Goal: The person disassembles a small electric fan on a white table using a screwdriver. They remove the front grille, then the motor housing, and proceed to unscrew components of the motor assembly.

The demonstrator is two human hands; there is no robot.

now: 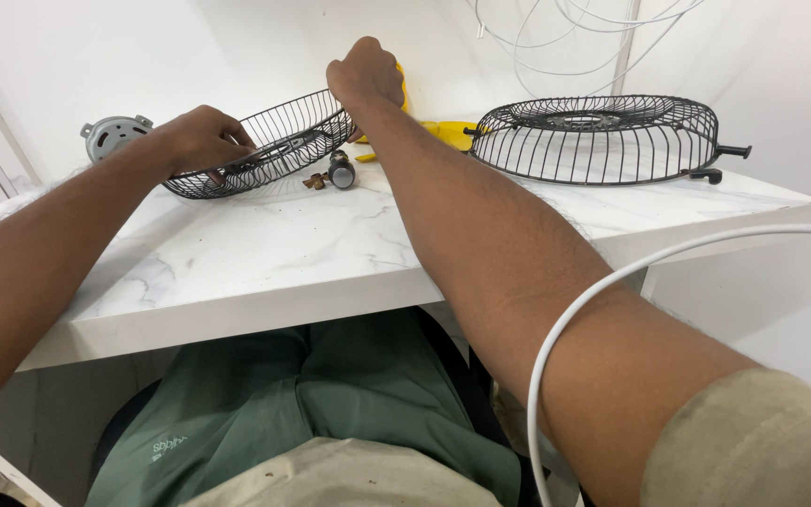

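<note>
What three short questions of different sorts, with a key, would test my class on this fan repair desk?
1. True or false: both hands hold the same wire grille.
2. Which lies under the tilted grille? A) a knob B) a cup C) a spoon
3. Fill in: the second grille lies flat on the person's ____ side.

Key:
1. True: the left hand and right hand both grip the tilted grille.
2. A: the knob lies on the table.
3. Right: the second grille is there.
</note>
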